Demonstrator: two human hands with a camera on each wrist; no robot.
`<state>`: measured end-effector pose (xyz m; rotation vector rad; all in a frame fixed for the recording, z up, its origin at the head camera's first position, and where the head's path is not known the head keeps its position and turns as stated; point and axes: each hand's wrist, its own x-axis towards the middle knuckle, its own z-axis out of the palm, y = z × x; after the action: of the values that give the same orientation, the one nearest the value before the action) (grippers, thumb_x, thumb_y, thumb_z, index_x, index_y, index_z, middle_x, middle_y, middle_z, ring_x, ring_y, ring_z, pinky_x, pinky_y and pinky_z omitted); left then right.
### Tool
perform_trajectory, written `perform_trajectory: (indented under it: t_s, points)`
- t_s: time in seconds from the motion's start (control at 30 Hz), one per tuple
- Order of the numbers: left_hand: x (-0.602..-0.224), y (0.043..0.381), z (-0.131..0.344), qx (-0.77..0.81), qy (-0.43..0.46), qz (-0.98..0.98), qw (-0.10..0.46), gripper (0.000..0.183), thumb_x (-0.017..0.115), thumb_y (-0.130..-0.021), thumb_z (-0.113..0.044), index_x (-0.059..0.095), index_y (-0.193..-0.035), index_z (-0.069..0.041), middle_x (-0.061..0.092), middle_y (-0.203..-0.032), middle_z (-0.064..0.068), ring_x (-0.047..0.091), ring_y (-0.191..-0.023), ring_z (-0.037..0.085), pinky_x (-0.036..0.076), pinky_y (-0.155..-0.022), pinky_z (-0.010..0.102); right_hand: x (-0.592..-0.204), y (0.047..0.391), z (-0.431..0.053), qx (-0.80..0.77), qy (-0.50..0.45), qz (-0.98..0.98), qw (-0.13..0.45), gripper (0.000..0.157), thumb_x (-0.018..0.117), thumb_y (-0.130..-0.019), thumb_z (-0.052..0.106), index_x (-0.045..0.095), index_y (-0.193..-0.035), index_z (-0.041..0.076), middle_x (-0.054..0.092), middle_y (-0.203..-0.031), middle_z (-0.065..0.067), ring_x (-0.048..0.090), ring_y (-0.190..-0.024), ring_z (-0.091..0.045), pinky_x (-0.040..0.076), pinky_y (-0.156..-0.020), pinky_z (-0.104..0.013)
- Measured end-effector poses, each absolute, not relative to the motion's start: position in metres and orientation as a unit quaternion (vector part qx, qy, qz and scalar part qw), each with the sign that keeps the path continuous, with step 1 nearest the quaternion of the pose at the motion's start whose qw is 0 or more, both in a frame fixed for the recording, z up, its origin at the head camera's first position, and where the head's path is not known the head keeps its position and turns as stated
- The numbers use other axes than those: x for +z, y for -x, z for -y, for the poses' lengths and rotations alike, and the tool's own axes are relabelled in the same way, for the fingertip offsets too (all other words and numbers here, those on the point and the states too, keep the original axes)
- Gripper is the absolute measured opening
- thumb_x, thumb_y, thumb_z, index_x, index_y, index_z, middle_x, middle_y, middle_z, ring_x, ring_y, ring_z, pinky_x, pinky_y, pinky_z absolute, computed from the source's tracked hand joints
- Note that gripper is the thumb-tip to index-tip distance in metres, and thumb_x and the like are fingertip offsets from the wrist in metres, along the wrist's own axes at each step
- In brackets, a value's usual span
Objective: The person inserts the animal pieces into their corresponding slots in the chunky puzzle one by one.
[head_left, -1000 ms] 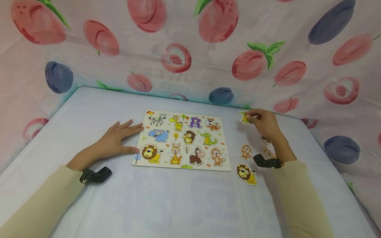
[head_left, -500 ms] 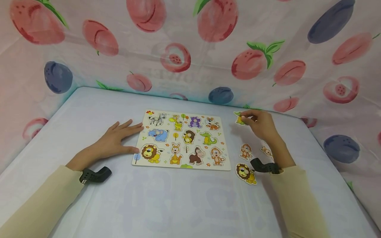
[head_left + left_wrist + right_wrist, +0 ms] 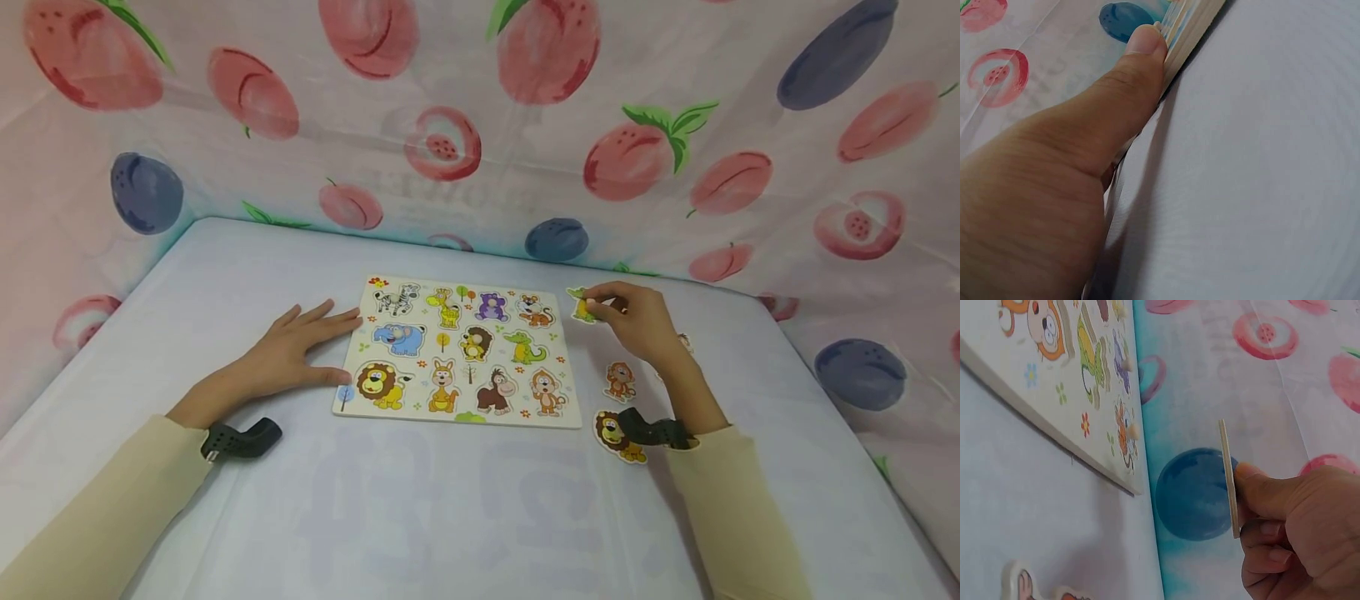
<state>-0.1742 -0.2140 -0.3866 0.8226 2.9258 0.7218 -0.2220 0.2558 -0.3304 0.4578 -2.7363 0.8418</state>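
My right hand (image 3: 633, 321) pinches a green and yellow crocodile puzzle piece (image 3: 578, 306) between thumb and fingers, just off the right edge of the puzzle board (image 3: 468, 400). In the right wrist view the crocodile piece (image 3: 1229, 487) appears edge-on, lifted above the table. A printed crocodile (image 3: 527, 348) shows on the board in the middle row. My left hand (image 3: 285, 354) lies with fingers spread at the board's left edge; its thumb (image 3: 1144, 47) touches that edge in the left wrist view. Knobbed animal pieces such as the elephant (image 3: 401, 342) and hedgehog (image 3: 476, 344) sit in the board.
Right of the board lie a loose monkey piece (image 3: 620, 382) and a lion piece (image 3: 611, 433), the lion partly covered by the black wrist camera (image 3: 656, 429). Another piece (image 3: 686, 342) is mostly hidden by my right arm. A fruit-print cloth (image 3: 525, 167) hangs behind the white table.
My right hand has moved left toward the board, carrying the crocodile piece. My left hand has stayed where it was.
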Motion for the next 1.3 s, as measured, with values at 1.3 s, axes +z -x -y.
perform_trajectory:
  t_s: [1.3]
  points:
    - [-0.389,0.176,0.215,0.228,-0.268,-0.936,0.005,0.087,0.07,-0.078,-0.058,0.039,-0.147,-0.014,0.034,-0.153,0.004,0.012,-0.144,0.034,0.0,-0.112,0.056,-0.357,0.213,-0.207,0.327,-0.206,0.922,0.025,0.014,0.067,-0.091,0.015,0.072,-0.102,0.009,0.069,-0.097,-0.004,0.054,-0.066,-0.018,0.045,-0.054,-0.027]
